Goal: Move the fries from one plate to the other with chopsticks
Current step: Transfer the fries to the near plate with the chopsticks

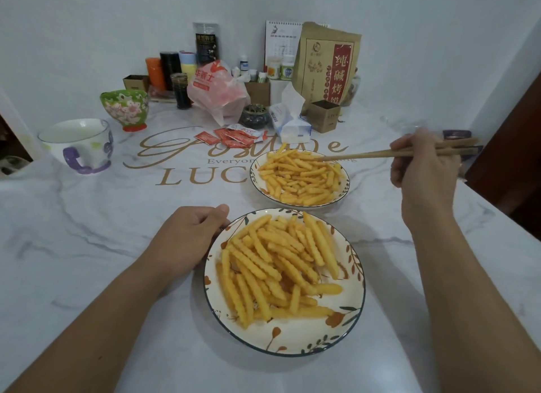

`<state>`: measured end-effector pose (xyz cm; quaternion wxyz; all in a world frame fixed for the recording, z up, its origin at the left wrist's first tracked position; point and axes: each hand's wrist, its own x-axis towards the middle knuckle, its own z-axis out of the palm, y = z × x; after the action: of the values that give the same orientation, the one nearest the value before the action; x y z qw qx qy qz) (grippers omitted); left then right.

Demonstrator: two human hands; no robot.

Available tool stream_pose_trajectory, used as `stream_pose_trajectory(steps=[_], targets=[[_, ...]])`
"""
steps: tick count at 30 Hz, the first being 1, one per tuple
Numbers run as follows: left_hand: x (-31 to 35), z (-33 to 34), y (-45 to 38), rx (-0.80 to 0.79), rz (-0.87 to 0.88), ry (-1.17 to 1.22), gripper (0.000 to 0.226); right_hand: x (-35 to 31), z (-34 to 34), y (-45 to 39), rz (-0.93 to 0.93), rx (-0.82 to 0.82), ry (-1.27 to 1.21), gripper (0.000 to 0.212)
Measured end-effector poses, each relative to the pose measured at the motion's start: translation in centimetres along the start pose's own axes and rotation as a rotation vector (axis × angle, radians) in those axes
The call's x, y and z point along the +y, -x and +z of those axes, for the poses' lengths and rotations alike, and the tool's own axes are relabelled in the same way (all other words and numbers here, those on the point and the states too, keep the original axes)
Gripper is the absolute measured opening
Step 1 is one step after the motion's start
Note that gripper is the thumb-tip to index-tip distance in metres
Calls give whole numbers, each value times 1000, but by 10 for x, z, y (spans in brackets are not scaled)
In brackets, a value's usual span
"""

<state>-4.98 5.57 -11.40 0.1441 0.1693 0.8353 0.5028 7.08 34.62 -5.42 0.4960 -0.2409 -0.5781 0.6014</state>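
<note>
A white marble-look table [87, 246] with gold lettering fills the view. Along its far edge, at about 12 o'clock, stands a crowd of goods, the biggest a brown paper bag [328, 67] with red Chinese print; a pink plastic bag [216, 91] sits at 11 o'clock.

The near plate [292, 340], leaf-patterned, lies just below centre at 6 o'clock, heaped with crinkle-cut fries [278, 264]. The far plate [345, 187] sits just beyond it toward 1 o'clock, apart from it, carrying its own pile of fries [298, 179].

A white mug [79, 146] with a purple handle stands at 9 o'clock; a green flowered bowl [126, 108] is at 10 o'clock. A tissue pack [289, 120] and red sauce packets [231, 136] lie near 12 o'clock.

The left hand [187, 240] rests at the near plate's 10 o'clock rim, fingers loosely curled, thumb touching the edge. The right hand [424, 164], at 3 o'clock, grips the chopsticks [380, 153]; their tips are over the far plate's fries, seemingly close together, and whether they pinch one cannot be told.
</note>
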Motion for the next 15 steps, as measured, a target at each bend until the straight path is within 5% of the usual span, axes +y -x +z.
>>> stream_pose_trajectory(steps=[15], targets=[[1, 0, 0, 3, 9, 3, 50, 17, 5, 6, -237, -154, 362, 39]])
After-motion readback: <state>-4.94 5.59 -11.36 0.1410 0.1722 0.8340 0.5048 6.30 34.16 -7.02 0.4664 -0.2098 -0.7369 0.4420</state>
